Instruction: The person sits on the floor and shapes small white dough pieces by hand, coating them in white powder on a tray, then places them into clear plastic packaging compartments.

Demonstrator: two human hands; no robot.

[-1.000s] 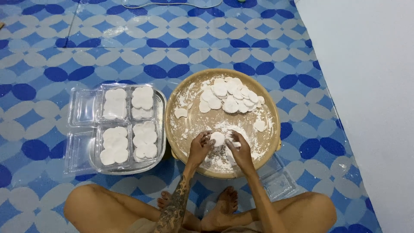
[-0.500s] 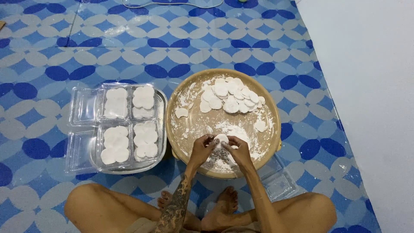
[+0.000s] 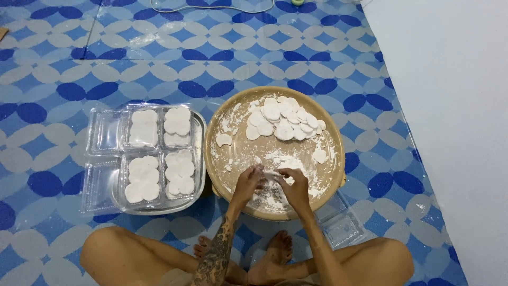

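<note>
Dough (image 3: 273, 175) between both pinching hands (image 3: 272, 184)

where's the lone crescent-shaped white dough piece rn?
Head view: crescent-shaped white dough piece lies alone at the round tan tray's left edge, beside the clear plastic containers.

White floury dough (image 3: 272, 175) (on tray)

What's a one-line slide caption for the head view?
Seated person's left hand and right hand work white dough over a floured round tray, beside clear boxes of dough pieces.
</note>
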